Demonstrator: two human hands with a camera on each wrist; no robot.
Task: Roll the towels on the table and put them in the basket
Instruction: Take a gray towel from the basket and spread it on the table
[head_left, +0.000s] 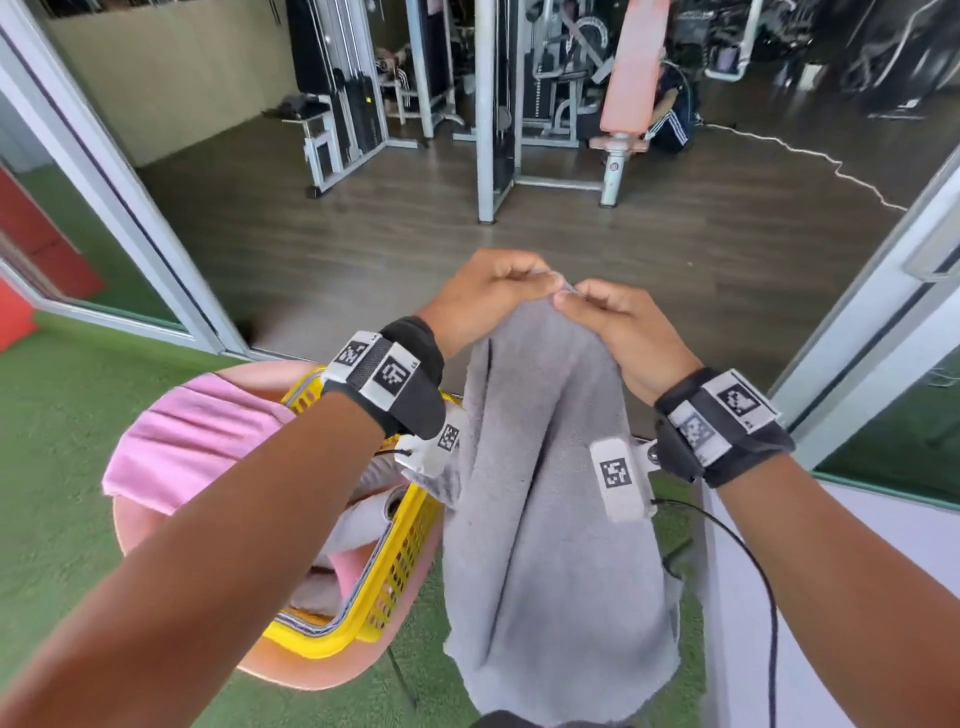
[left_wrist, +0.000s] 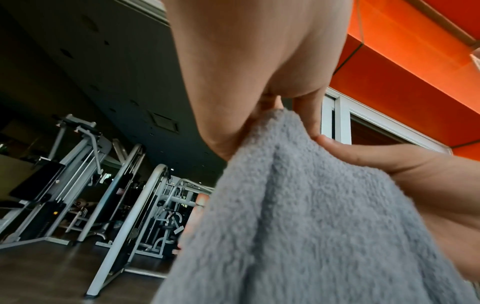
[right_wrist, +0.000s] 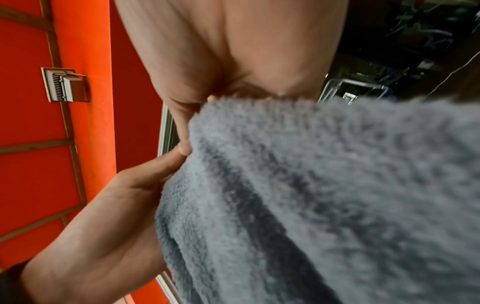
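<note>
A grey towel (head_left: 550, 545) hangs in the air in front of me, its top edge bunched between both hands. My left hand (head_left: 498, 296) pinches that top edge, and my right hand (head_left: 602, 317) pinches it right beside, fingertips almost touching. In the left wrist view the grey towel (left_wrist: 298, 216) falls from the left hand (left_wrist: 262, 78), with the right hand (left_wrist: 405, 172) beside it. In the right wrist view the grey towel (right_wrist: 324, 195) drops from the right hand (right_wrist: 233, 61). A yellow basket (head_left: 400, 571) with rolled towels inside sits lower left.
A pink towel (head_left: 197, 441) lies over a pink round table (head_left: 311, 670) that carries the basket. Green turf covers the floor around it. White door frames (head_left: 130, 208) flank a wooden gym floor with weight machines (head_left: 519, 104) and a seated person (head_left: 670, 109).
</note>
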